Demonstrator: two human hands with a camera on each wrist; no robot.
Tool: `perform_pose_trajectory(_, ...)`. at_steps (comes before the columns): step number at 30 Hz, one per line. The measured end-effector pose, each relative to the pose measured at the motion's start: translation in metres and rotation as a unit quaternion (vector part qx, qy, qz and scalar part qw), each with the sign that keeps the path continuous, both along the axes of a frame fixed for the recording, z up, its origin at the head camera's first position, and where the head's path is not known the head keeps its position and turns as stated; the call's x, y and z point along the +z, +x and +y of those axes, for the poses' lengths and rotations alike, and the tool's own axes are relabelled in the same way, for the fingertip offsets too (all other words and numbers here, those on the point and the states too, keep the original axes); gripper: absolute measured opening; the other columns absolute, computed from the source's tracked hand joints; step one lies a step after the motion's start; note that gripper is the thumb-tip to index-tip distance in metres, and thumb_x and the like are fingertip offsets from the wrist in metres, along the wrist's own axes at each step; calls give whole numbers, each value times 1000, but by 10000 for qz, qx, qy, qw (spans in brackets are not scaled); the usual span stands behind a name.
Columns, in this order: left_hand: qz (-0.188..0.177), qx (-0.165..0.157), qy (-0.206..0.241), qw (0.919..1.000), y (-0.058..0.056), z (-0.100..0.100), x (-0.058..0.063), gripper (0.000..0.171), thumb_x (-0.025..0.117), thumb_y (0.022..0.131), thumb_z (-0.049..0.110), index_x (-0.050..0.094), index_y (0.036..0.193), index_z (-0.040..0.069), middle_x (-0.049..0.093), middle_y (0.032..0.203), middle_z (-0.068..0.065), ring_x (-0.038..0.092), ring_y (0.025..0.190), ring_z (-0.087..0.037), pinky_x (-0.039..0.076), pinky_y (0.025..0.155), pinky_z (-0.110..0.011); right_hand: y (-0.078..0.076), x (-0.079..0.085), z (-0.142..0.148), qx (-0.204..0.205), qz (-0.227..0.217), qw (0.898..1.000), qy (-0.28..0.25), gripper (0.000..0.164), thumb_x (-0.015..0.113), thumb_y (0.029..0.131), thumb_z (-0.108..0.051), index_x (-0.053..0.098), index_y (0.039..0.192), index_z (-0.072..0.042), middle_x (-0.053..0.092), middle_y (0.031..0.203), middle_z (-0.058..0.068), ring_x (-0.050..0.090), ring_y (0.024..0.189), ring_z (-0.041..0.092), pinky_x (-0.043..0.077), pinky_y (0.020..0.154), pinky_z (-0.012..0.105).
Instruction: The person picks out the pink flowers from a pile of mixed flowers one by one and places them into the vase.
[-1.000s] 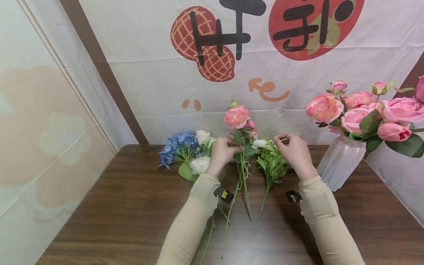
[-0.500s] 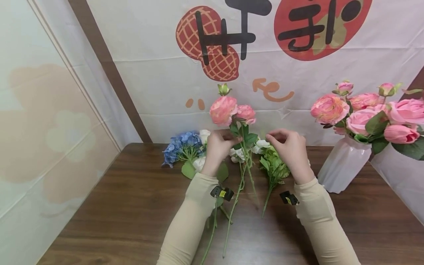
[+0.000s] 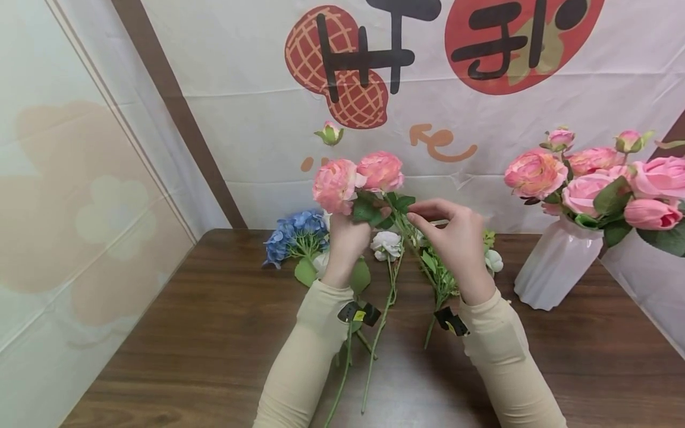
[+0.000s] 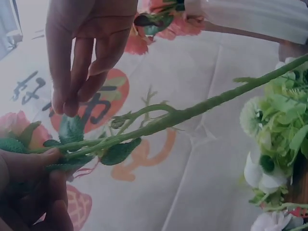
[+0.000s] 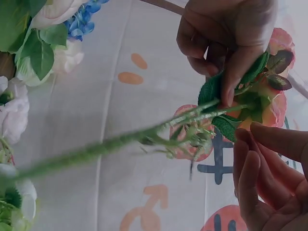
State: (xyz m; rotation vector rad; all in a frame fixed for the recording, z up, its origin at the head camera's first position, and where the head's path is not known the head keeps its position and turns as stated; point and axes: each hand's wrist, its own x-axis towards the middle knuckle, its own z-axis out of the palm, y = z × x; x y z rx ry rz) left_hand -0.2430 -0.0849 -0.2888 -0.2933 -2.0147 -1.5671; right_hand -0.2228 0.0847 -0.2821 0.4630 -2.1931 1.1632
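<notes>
My left hand (image 3: 346, 246) pinches the stem of a pink peony spray (image 3: 334, 185) just below its leaves. Two full blossoms and a bud lean up to the left, while the stem (image 4: 192, 111) slants down to the right. Across from it, my right hand (image 3: 452, 238) has thumb and forefinger at a green leaf (image 5: 227, 128) on this stem, with the tips closed on the leaf's end. Small side twigs (image 4: 139, 115) branch off lower on the stem. Part of the left hand's fingers is hidden behind leaves in the head view.
A white vase (image 3: 559, 261) with pink flowers stands at the right. On the brown table (image 3: 187, 333) lie a blue hydrangea (image 3: 295, 235), white flowers (image 3: 386, 245) and a green leafy sprig (image 3: 441, 276). A printed cloth (image 3: 257, 148) hangs behind the table.
The peony spray has risen from over the table, and its blossoms have tipped to the left. My right hand has come leftward from above the green sprig to the spray's leaves.
</notes>
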Motion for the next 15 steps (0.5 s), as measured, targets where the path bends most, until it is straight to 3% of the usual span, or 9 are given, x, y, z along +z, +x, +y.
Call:
perform_pose_trajectory(4,31,117,121,9999,1,1,2,24,78,77,14,68,95,1,70,94,-15,66,95,-24,49,89,-28,3,0,-2,55,35,10000,15,16,76,81,-19,75,96,-14,75,88,1,69,78,13,57,68,29)
perform_pose_trajectory(7,-58,68,452,9989,2,3,2,23,78,78,13,69,94,-2,70,94,-17,67,92,-26,50,87,-29,3,-1,-2,87,42,9999,38,19,77,80,-19,75,97,-12,75,88,3,70,79,14,57,70,31)
perform_pose_trajectory(15,-264,-112,236,9993,6,9,2,42,77,80,17,60,117,5,63,122,-8,53,122,-18,38,106,-34,-1,-4,-2,-170,380,9977,526,19,78,79,-21,76,96,-12,75,86,4,70,75,18,57,66,37)
